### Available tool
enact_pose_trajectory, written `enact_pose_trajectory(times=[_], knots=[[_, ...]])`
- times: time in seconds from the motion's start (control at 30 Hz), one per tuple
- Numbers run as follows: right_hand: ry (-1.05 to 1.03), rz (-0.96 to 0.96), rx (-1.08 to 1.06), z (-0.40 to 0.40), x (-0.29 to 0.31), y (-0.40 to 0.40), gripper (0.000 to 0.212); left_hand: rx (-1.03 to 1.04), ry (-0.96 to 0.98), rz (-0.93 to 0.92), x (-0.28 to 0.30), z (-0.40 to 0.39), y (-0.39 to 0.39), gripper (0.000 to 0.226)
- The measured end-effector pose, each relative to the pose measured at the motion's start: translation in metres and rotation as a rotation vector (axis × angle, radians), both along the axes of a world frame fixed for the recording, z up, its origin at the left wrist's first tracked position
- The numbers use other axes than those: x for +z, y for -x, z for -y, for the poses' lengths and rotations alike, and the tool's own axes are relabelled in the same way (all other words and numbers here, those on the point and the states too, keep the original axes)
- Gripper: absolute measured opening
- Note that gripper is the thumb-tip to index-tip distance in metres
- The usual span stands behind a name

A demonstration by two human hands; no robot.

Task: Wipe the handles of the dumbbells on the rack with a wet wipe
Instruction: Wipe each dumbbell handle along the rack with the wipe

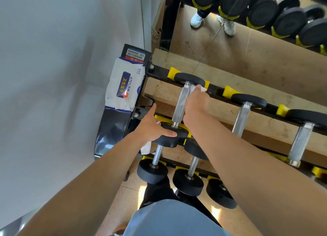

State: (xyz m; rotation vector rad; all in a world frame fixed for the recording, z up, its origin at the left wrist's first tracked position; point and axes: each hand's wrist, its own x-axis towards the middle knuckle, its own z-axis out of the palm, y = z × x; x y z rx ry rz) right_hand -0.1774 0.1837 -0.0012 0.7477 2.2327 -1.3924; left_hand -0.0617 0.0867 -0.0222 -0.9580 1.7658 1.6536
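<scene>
Grey shirt cloth (pixel 175 218) is filling the bottom of my view, with both bare forearms reaching away from it toward the dumbbell rack (pixel 159 73). Below my arms, two smaller dumbbells are sitting on the lower tier, their black ends (pixel 152 171) pointing at me.

My left hand (pixel 152 128) is resting on the near black head (pixel 169 135) of the top tier's leftmost dumbbell, fingers straight and spread, thumb lying across the head. A bit of white tissue (pixel 146 146) is showing under that wrist; I cannot tell whether the hand is holding it.

My right hand (pixel 194 103) is curling around the far part of that dumbbell's chrome handle (pixel 180 105), pressing a white wet wipe (pixel 201 89) against it just below the far head (pixel 189 77). That far head is sitting in a yellow cradle (pixel 172 71).

To the left, a pack of wet wipes (pixel 123 87) is lying on the rack's black end plate, beside the white wall (pixel 53 76). To the right, two more dumbbells with chrome handles (pixel 241 119) are lying on the same tier. Beyond them, a mirror (pixel 265 50) is reflecting white shoes and a row of dumbbells.
</scene>
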Motion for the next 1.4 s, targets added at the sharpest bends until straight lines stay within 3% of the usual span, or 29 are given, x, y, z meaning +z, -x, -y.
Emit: enact_pose_trajectory(times=[0.1,0.17,0.27,0.3,0.47,0.53,0.6,0.67,0.77,0.83,0.93,1.0,1.07,1.13,1.27,1.4], knots=[[-0.153,-0.257,0.265,-0.005,-0.005,-0.026,0.039,-0.002,0.009,-0.011,-0.002,0.000,0.000,0.133],[-0.269,-0.446,0.727,-0.023,-0.017,-0.039,0.041,0.002,0.020,-0.021,-0.002,0.000,-0.001,0.132],[-0.602,-0.539,1.400,-0.045,-0.027,-0.032,0.051,0.019,0.016,-0.033,-0.002,-0.001,-0.003,0.132],[-0.660,-0.534,1.514,-0.051,-0.026,-0.028,0.053,0.028,0.007,-0.035,-0.002,-0.002,-0.004,0.132],[-0.512,-0.386,1.727,-0.069,-0.004,-0.021,0.035,0.011,0.035,-0.032,-0.004,-0.001,-0.004,0.135],[-0.419,-0.496,1.567,-0.065,0.002,-0.015,0.036,-0.005,0.043,-0.025,-0.003,-0.001,-0.004,0.135],[-0.311,-0.771,1.232,-0.053,0.009,-0.001,0.035,-0.004,0.034,-0.025,-0.003,-0.001,-0.003,0.134],[-0.253,-1.049,1.111,-0.040,0.022,0.012,0.034,-0.014,0.039,-0.022,-0.003,0.000,-0.004,0.132],[-0.318,-1.336,1.339,-0.032,0.033,0.028,0.043,-0.019,0.041,-0.014,-0.006,0.001,-0.004,0.132],[-0.560,-1.392,1.633,-0.039,0.026,0.037,0.051,-0.019,0.046,-0.010,-0.007,0.001,-0.004,0.134],[-1.009,-1.216,1.948,-0.062,0.004,0.047,0.054,-0.017,0.029,-0.002,-0.009,0.001,-0.003,0.137],[-1.108,-1.031,1.932,-0.071,-0.007,0.048,0.057,-0.027,0.029,-0.001,-0.010,0.001,-0.002,0.137],[-1.001,-0.943,1.770,-0.073,-0.017,0.040,0.058,-0.032,0.042,-0.002,-0.009,0.001,-0.002,0.135],[-0.763,-0.839,1.542,-0.074,-0.026,0.023,0.062,-0.035,0.048,-0.001,-0.010,0.001,-0.002,0.135],[-0.255,-0.317,0.904,-0.076,-0.023,-0.015,0.049,-0.030,0.053,0.000,-0.013,0.001,-0.001,0.137],[-0.229,-0.232,0.852,-0.071,-0.019,-0.045,0.046,-0.009,0.055,-0.031,-0.015,-0.002,-0.003,0.134]])
